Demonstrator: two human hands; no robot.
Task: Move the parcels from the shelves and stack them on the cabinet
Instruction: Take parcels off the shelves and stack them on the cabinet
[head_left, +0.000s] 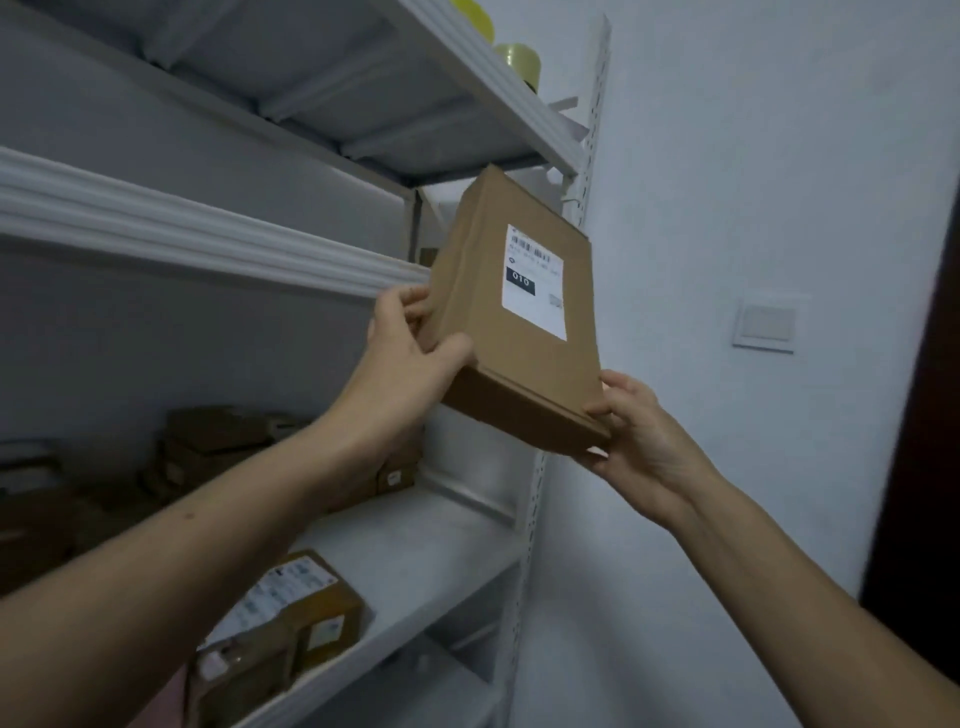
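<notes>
Both hands on labelled cardboard parcel (514, 312): left hand (410, 353) fingers clamped on side edge, right hand (639, 431) pinching bottom corner. Looks light, stiff; edges best hold.

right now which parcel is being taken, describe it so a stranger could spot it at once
Start at the white metal shelving unit against the wall. In front of its right-hand post, a flat brown cardboard parcel is held in the air between the left hand and right hand. Unlike the parcels on the shelves below, its white label reads 010.
</notes>
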